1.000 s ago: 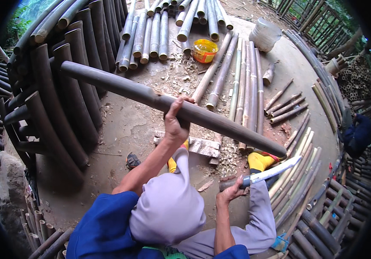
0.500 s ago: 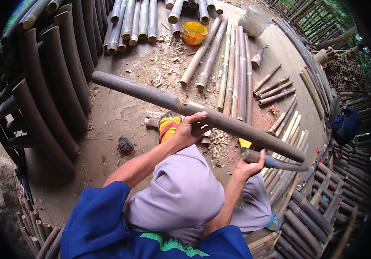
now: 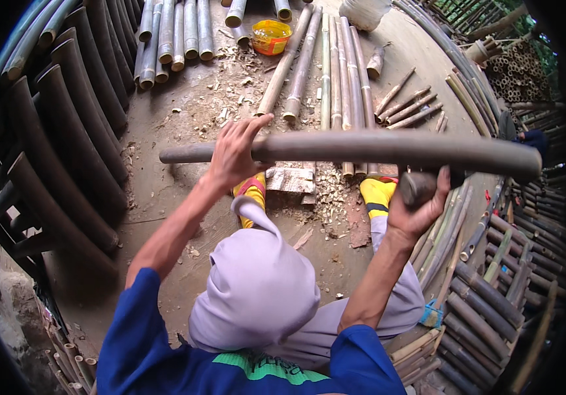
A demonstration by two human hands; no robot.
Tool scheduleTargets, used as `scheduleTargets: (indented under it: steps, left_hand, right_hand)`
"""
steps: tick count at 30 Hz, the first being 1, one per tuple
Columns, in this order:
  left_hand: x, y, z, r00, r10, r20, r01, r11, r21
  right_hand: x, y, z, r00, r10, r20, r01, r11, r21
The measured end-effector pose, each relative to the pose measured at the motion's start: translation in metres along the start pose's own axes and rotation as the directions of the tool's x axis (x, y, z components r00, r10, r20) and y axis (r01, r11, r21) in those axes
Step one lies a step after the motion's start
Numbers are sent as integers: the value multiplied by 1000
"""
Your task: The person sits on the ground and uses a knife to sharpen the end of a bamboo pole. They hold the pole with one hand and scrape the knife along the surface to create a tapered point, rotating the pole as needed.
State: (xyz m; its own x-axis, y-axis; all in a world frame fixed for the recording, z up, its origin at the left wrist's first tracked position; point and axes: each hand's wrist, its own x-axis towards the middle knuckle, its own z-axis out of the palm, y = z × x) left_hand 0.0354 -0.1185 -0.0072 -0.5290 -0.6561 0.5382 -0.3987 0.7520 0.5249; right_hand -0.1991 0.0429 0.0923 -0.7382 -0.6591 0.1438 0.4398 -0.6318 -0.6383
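Observation:
A thick dark bamboo pole (image 3: 362,146) is lifted crosswise above the ground in front of me, slightly blurred by motion. My left hand (image 3: 235,150) grips it left of its middle, fingers over the top. Under its right part, my right hand (image 3: 421,204) is closed around the thick wooden handle (image 3: 417,189) of a knife. That hand's fingertips are against or just below the pole. The blade is hidden behind the pole and hand. A pale block (image 3: 289,180) lies on the ground between my feet, in yellow footwear (image 3: 376,195).
Brown bamboo lengths (image 3: 79,112) lean in a rack at the left. More poles (image 3: 296,72) lie ahead among shavings, near a yellow tub (image 3: 271,37). Stacked bamboo (image 3: 473,322) fills the right side. A person in dark clothing (image 3: 534,139) is partly visible at the far right.
The pole has swung from a slant to nearly level and shifted right. My left hand has moved up and left, now over the pole; my right hand has risen with the knife.

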Motion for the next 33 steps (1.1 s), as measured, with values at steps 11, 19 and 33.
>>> scheduleTargets:
  steps: [11,19,33]
  left_hand:
    - [77,1,-96,934,-27,-357,-60,971,-231]
    - [65,23,-93,916,-347,-201,-67,362,-930]
    - [39,2,-70,759,-611,-226,22,371,-928]
  right_hand:
    - [-27,73,-103,985,134,-105,-163,555,-816]
    - [-58,186,-210,927,169,-335,-337,-15,-941]
    - [-92,192,-226,942,167,-292,-293,-20,-956]
